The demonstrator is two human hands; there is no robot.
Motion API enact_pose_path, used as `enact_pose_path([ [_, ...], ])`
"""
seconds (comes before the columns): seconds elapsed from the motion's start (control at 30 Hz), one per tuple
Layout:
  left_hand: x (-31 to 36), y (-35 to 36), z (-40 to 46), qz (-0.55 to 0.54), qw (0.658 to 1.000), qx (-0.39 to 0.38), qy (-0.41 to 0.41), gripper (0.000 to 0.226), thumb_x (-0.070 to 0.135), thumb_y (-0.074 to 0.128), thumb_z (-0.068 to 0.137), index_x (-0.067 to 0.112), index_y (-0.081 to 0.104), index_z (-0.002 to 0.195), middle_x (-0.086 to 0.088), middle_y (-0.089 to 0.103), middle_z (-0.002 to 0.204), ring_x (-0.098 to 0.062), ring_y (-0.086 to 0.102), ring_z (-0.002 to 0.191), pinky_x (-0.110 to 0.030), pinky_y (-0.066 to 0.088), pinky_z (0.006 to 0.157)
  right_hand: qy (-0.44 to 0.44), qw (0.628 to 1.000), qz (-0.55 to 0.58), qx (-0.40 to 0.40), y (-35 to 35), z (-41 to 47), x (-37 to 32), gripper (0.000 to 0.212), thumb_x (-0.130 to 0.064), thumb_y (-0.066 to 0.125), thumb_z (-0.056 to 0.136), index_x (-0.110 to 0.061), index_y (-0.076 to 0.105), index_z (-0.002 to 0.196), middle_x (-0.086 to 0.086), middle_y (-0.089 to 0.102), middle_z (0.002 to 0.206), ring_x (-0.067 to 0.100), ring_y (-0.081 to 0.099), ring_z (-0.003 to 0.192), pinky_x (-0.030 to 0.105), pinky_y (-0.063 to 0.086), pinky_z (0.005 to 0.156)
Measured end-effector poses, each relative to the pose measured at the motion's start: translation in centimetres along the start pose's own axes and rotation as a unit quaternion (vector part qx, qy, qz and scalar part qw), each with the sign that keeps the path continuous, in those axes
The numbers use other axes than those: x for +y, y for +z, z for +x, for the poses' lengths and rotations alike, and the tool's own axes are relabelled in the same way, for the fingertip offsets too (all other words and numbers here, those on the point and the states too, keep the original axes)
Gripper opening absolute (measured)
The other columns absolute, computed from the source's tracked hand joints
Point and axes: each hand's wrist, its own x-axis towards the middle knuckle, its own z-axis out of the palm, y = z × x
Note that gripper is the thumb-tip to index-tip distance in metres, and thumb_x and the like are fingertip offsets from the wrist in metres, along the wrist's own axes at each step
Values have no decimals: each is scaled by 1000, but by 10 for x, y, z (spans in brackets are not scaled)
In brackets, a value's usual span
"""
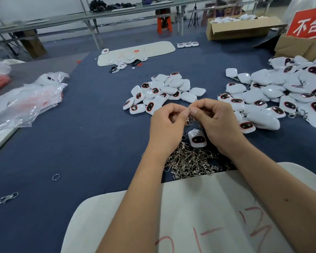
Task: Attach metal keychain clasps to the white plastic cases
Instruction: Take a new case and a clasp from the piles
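My left hand point(167, 125) and my right hand point(217, 123) meet above the blue table, and both pinch one small metal keychain clasp point(190, 115) between thumb and fingertips. A white plastic case point(196, 138) with a dark oval window lies on the table just below the clasp, between my wrists. A heap of loose metal clasps point(190, 161) lies under my forearms. A pile of white cases point(162, 92) sits beyond my hands. A larger pile of cases with clasps on them point(281, 95) spreads to the right.
A white foam pad point(199, 216) lies at the near edge under my arms. Plastic bags point(31, 99) lie at the left, and stray rings point(56, 177) at the near left. A cardboard box point(241, 28) and a red sign point(308, 22) stand at the far right.
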Motion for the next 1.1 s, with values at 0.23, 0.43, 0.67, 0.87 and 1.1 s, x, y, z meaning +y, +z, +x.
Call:
enact_pose_path([
  [0.23,-2,-1,-3,27,998,22,50,10,12,72,91,17,71,84,12,65,74,-1,56,67,-15,48,65,4,1000,13,-15,0,0,1,17,-5,65,100,-15,76,93,-17,66,68,-2,53,59,10,42,60],
  [0.43,-2,2,-3,54,990,61,119,14,13,73,91,21,66,81,8,66,82,-3,59,71,-11,45,64,37,997,42,-53,-1,2,3,22,-16,59,105,-19,78,94,16,70,86,17,54,69,39,47,66],
  [0.67,-3,2,-4,109,980,57,159,14,7,70,90,15,65,81,5,63,83,-7,58,77,-11,42,67,39,998,35,-34,-4,1,3,18,-6,65,100,-14,80,98,6,78,86,12,67,77,24,51,73],
  [0.87,-5,1,-5,140,975,47,164,10,6,69,92,12,67,83,3,63,86,-11,58,81,-28,50,71,-26,995,-96,7,2,-4,-4,16,-5,67,97,-12,81,98,-5,78,89,14,70,85,29,55,81],
  [1.1,-8,0,-6,147,976,47,156,13,7,66,94,12,67,83,2,62,84,-12,55,81,-33,48,71,-154,957,-247,15,2,-5,-9,16,5,64,94,-4,78,93,6,71,84,23,57,83,36,46,76],
])
